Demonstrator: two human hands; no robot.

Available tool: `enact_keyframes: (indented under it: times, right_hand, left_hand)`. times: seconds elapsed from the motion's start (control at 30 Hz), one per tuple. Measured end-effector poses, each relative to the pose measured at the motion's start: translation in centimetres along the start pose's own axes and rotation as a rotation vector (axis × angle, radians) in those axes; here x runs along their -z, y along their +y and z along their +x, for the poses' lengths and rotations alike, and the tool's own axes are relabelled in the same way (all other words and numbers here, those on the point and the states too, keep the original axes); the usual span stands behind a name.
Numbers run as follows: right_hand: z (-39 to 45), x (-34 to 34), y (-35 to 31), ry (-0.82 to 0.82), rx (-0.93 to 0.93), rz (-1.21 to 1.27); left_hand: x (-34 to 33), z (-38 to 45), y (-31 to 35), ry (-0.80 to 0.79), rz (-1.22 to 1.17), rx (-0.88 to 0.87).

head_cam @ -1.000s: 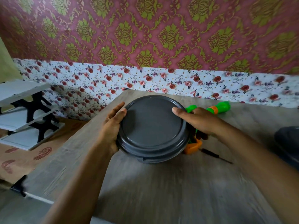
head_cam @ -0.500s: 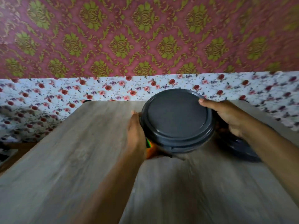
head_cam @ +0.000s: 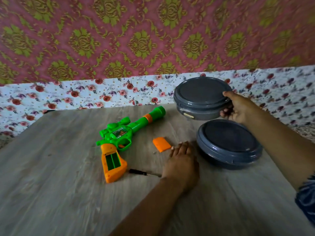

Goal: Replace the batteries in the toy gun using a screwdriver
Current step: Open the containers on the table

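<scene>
A green and orange toy gun [head_cam: 122, 137] lies on the wooden table [head_cam: 59, 176], its grip's battery bay open and showing green inside. The orange battery cover [head_cam: 161, 144] lies to its right with a tiny screw [head_cam: 154, 152] beside it. A small black screwdriver [head_cam: 144, 173] lies below the grip. My right hand [head_cam: 236, 108] grips a grey round lidded container [head_cam: 201, 97], held in the air at the back right. My left hand [head_cam: 182, 160] rests on the table just right of the cover, fingers loosely bent, holding nothing.
A second grey round lidded container [head_cam: 228, 145] stands on the table at the right, below the lifted one. A floral patterned wall runs close behind the table's far edge.
The grey container moved from over the gun to the back right, uncovering the gun. My left hand let go of it and came down onto the table.
</scene>
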State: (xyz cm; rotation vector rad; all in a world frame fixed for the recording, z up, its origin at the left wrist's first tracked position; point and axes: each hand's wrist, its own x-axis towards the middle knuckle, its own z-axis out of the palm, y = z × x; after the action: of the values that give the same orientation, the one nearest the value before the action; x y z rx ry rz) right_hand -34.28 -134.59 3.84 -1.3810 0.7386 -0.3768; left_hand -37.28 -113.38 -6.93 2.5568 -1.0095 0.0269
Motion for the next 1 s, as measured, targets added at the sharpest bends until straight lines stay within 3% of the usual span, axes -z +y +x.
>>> enact_keyframes:
  times: [0.23,0.6,0.8,1.0]
  right_hand:
    - [3.4,-0.3,0.5,0.047,-0.029,-0.271]
    - [4.0,0.6,0.7,-0.105,-0.077,-0.66]
    - [3.2,0.7,0.6,0.146,0.114,-0.955]
    - [0.0,1.2,1.3,0.177,0.222,-1.007]
  left_hand:
    - [-0.4,0.3,-0.4,-0.027,0.038,-0.026]
    - [-0.3,0.4,-0.4,-0.018,0.018,-0.03]
    - [-0.3,0.3,-0.4,0.016,0.002,-0.028]
    - [-0.3,0.0,-0.5,0.053,-0.024,-0.045]
